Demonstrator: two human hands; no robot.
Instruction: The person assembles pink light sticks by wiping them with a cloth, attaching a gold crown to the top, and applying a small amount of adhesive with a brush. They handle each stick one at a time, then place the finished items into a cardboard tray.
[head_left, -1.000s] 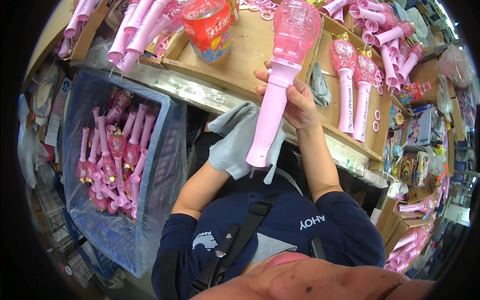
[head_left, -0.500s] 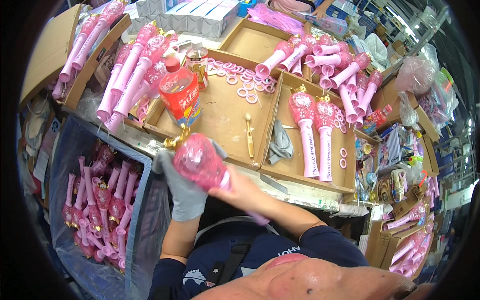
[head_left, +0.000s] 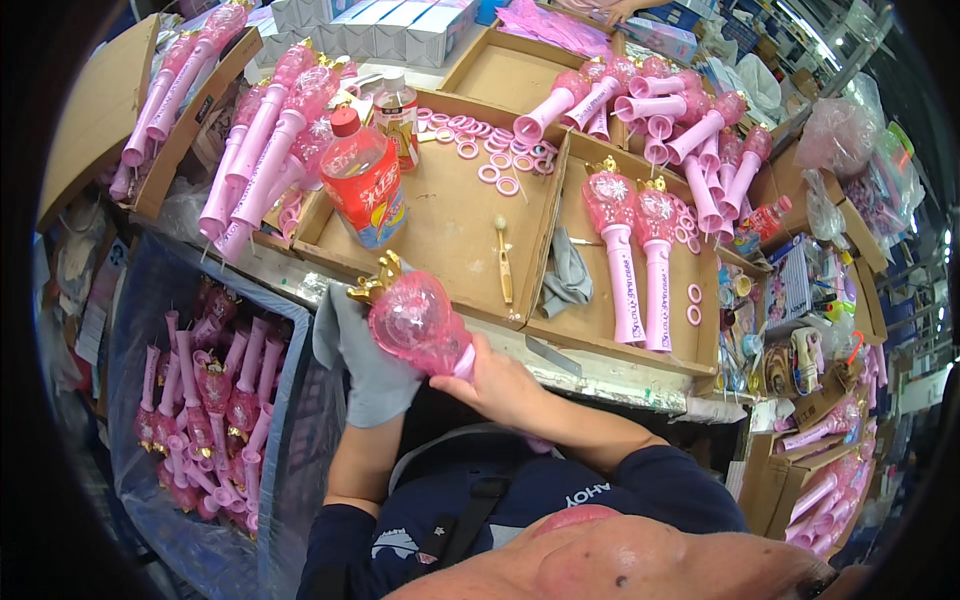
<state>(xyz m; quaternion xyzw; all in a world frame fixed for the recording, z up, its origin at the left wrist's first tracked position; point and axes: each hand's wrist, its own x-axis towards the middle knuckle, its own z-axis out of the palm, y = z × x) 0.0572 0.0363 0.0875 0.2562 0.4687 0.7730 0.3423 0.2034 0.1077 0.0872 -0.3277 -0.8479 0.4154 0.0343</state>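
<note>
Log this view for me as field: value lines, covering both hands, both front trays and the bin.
Right hand: grips wand below its head
Left hand: grey-covered, beside wand's head, grip unclear
Left tray: two bottles, brush, rings
Right tray: two wands, grey cloth, more rings
Bin: blue, plastic-lined, holds more wands

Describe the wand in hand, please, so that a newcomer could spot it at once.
In the cardboard tray, find the red bottle, then look just below it. There the right hand grips a pink wand with a translucent rounded head and gold crown, by the cloth-covered left hand. Unlike the wands in the next tray and the blue crate, it alone is held.
</note>
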